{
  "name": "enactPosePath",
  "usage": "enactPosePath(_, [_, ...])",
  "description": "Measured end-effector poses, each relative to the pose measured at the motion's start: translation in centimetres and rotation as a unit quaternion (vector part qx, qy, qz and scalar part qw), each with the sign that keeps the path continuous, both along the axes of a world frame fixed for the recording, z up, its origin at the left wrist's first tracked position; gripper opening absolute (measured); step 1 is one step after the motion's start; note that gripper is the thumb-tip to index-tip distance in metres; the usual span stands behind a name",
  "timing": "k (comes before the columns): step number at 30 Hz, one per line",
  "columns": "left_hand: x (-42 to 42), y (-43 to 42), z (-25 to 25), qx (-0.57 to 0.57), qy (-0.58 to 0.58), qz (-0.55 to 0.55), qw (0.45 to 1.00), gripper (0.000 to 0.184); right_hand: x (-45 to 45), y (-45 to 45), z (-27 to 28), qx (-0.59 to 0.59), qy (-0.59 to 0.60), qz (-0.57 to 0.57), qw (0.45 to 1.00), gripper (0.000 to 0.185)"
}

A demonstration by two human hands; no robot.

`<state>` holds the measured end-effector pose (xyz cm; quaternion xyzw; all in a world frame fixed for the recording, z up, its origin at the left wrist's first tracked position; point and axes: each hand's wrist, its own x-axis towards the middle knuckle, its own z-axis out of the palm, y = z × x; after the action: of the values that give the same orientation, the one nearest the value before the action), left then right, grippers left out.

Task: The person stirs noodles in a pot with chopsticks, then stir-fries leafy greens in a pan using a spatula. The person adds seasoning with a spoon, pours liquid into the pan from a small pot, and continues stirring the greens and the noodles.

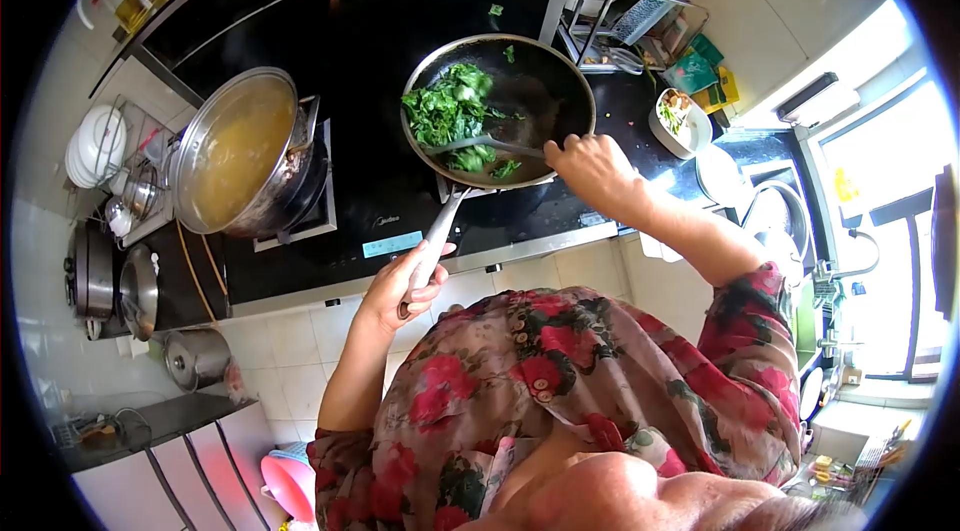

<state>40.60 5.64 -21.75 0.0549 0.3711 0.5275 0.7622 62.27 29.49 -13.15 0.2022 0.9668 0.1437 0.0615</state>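
Observation:
Chopped green leaves (pixel 447 111) lie heaped in the left part of a dark frying pan (pixel 545 96) on the stove. My left hand (pixel 405 286) is closed around the pan's light handle (pixel 436 241), below the pan. At the pan's right rim, my right hand (pixel 595 171) grips a grey spatula (pixel 480 143), whose far end reaches into the greens. A few leaf pieces stick to the pan away from the heap, and one small piece (pixel 496 10) lies beyond the rim.
A large pot of yellowish liquid (pixel 240 156) stands on the left burner. At the right are a white bowl of food (pixel 682 124), a knife rack (pixel 640 16) and a sink (pixel 775 206). White bowls (pixel 98 146) sit in a rack at the far left.

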Motion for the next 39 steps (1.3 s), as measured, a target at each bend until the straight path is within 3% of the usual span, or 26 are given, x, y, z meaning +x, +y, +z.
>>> enactPosePath(2, [-0.1,0.0,0.0,0.007,-0.001,0.001,1.000,0.045,0.7,0.2,1.7,0.075,-0.027,-0.003,0.997,0.020])
enactPosePath(4, [-0.1,-0.1,-0.2,0.015,-0.005,0.003,1.000,0.045,0.3,2.6,4.5,0.022,-0.047,-0.105,0.993,0.015])
enactPosePath(6, [-0.4,-0.1,-0.2,0.023,-0.023,0.000,0.999,0.041,1.3,7.8,3.4,-0.026,0.025,-0.151,0.988,0.023])
enactPosePath(8, [-0.6,-0.1,-0.5,0.032,-0.026,0.000,0.999,0.041,1.5,13.3,1.6,-0.091,0.021,-0.204,0.975,0.025])
enactPosePath(9, [-0.6,-0.1,-0.6,0.036,-0.031,-0.001,0.999,0.040,1.2,14.9,0.7,-0.095,0.026,-0.197,0.975,0.020])
enactPosePath(10, [-0.5,-0.1,-0.6,0.036,-0.032,-0.001,0.999,0.040,0.3,17.7,-0.9,0.029,-0.174,-0.008,0.984,0.019])
enactPosePath(11, [-0.5,-0.1,-0.6,0.030,-0.032,0.000,0.999,0.040,-1.2,19.2,-3.2,0.000,-0.215,0.018,0.976,0.017])
enactPosePath(12, [-0.5,-0.1,-0.5,0.025,-0.032,0.002,0.999,0.040,-2.6,20.6,-5.5,-0.031,-0.254,0.042,0.966,0.015])
enactPosePath(13, [-0.4,-0.1,-0.5,0.025,-0.029,0.001,0.999,0.040,-3.6,18.6,-5.3,-0.276,-0.139,-0.141,0.940,0.018])
enactPosePath(14, [-0.4,-0.1,-0.6,0.021,-0.025,0.000,0.999,0.040,-4.6,16.4,-4.9,-0.466,0.040,-0.306,0.829,0.022])
enactPosePath(17, [-0.1,-0.1,0.1,0.007,-0.005,-0.001,1.000,0.041,-4.3,15.0,-5.4,-0.490,0.090,-0.257,0.828,0.027])
enactPosePath(19, [0.1,-0.1,0.4,0.000,0.006,0.004,1.000,0.042,-3.1,14.4,-3.8,-0.463,0.108,-0.222,0.851,0.027])
enactPosePath(20, [0.1,-0.1,0.4,0.000,0.006,0.007,1.000,0.042,-1.8,16.2,-5.9,-0.318,0.163,-0.011,0.934,0.024])
enactPosePath(22, [0.1,-0.1,0.2,-0.002,0.007,0.013,1.000,0.042,-0.2,14.5,-4.5,-0.223,0.205,0.013,0.953,0.022])
enactPosePath(23, [0.1,-0.2,0.1,0.003,0.003,0.012,1.000,0.042,0.1,13.3,-3.3,-0.224,0.204,0.014,0.953,0.022])
enactPosePath(25, [0.2,-0.1,0.3,0.001,0.006,0.013,1.000,0.042,0.2,10.2,-0.3,-0.124,0.073,-0.058,0.988,0.026])
enactPosePath(26, [0.1,-0.2,0.2,0.001,0.007,0.012,1.000,0.042,0.1,8.9,0.7,-0.124,0.075,-0.059,0.988,0.026])
enactPosePath(28, [-0.1,-0.1,0.0,0.007,0.004,0.001,1.000,0.042,-0.7,6.1,2.3,-0.074,-0.041,-0.041,0.996,0.022])
enactPosePath(32, [-0.2,-0.2,-0.2,0.010,-0.014,0.001,1.000,0.042,-2.9,2.1,2.3,0.006,-0.052,0.041,0.998,0.010])
enactPosePath(35, [-0.4,-0.3,-0.5,0.026,-0.028,-0.004,0.999,0.041,-5.3,-1.4,1.5,0.066,-0.091,0.017,0.994,0.010])
enactPosePath(36, [-0.3,-0.3,-0.6,0.018,-0.029,-0.002,0.999,0.041,-6.2,-1.1,-0.9,0.110,-0.093,-0.011,0.990,0.009])
enactPosePath(39, [-0.4,-0.2,-0.5,0.019,-0.022,0.000,1.000,0.041,-7.7,0.4,-1.1,0.132,-0.104,-0.064,0.984,0.010])
